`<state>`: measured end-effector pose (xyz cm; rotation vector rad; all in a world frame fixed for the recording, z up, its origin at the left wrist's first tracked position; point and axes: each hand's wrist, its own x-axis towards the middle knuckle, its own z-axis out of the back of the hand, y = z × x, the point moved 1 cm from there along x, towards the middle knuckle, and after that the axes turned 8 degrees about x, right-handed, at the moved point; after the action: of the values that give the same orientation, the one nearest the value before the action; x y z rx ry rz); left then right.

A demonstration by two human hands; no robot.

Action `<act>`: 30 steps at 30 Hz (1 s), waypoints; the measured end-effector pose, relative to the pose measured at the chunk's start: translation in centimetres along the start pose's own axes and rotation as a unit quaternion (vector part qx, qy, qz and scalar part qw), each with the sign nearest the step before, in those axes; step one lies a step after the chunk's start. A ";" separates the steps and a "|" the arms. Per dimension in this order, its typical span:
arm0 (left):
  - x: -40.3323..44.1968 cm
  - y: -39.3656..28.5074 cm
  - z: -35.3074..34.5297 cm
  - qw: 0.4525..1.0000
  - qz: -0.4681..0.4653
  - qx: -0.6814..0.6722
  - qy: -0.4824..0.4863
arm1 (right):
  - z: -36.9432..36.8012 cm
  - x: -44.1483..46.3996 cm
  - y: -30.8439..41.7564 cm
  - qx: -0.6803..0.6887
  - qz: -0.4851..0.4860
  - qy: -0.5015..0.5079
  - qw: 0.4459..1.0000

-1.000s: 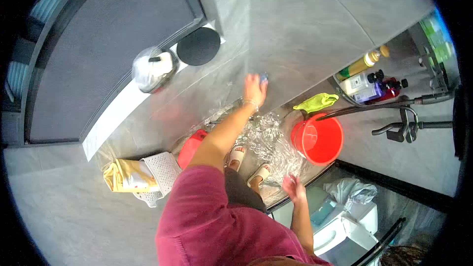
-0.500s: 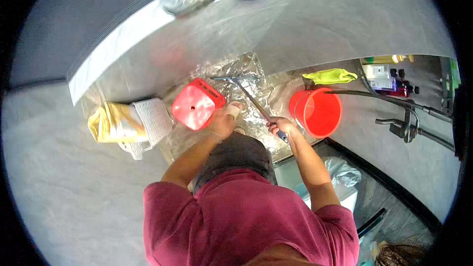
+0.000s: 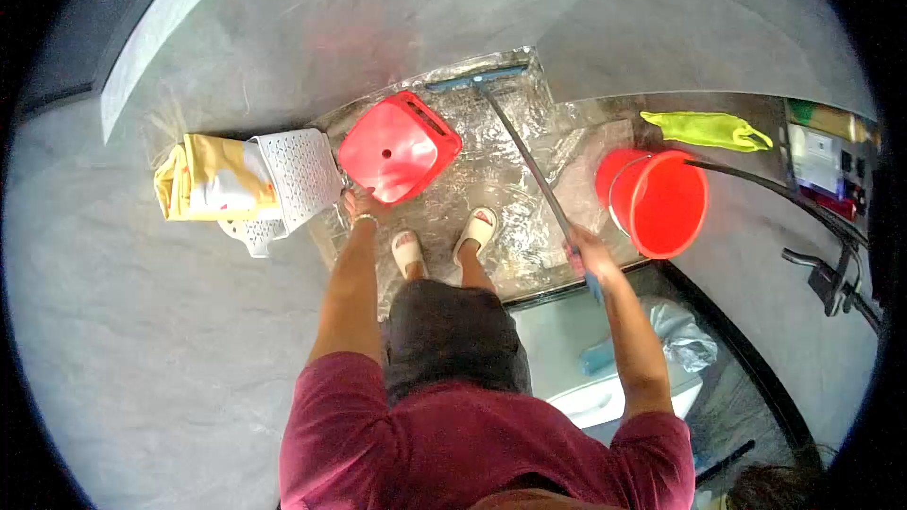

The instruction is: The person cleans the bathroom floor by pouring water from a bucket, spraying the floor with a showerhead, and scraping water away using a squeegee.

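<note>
So the right hand (image 3: 590,255) is gripping the handle of a squeegee (image 3: 529,160) whose head is sitting by the wet floor's (image 3: 435,215) far edge, while the left hand (image 3: 362,205) is hanging at a red stool's (image 3: 408,153) near corner toward the floor's left edge, can't tell if clamped on.

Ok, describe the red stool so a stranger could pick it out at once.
Start at the shiny floor around the sandals. Above and slightly left in the picture, between the pale perforated plastic and the long-handled squeegee, is the red stool. Unlike the round, open red bucket on the right, it has a squarish top with a small dark hole in the middle.
</note>
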<state>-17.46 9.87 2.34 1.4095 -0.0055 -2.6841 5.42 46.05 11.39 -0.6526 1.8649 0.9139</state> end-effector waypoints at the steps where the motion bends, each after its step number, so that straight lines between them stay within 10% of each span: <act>1: 3.0 0.1 -2.0 0.998 0.006 0.064 -0.018 | 0.9 -0.5 -2.4 0.018 0.005 -0.023 1.000; 9: 21.1 0.2 -11.5 0.996 -0.005 0.057 -0.064 | 3.0 0.0 -11.2 -0.008 -0.044 -0.078 0.996; 14: 16.1 -3.3 -7.2 0.997 0.043 -0.048 -0.046 | 3.1 3.3 -12.2 0.004 -0.067 -0.125 0.990; 17: 12.6 -0.8 -8.9 0.987 0.079 -0.072 -0.119 | 7.3 3.3 -13.6 -0.229 0.074 -0.131 0.962; 19: 7.9 2.7 -10.1 0.974 0.062 -0.137 -0.169 | 4.4 0.2 -8.5 -0.536 0.195 -0.170 0.804; 25: -8.6 19.9 -14.9 0.925 0.017 -0.139 -0.352 | -5.9 -5.7 -0.5 -0.707 0.265 -0.060 0.653; 30: -17.8 30.8 -17.9 0.906 0.189 -0.223 -0.305 | -20.4 3.5 -0.7 -0.771 0.052 -0.011 0.635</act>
<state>10.19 -18.13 8.49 0.3652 0.2399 -2.4520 -5.90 28.91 14.01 -1.4443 0.6101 2.5399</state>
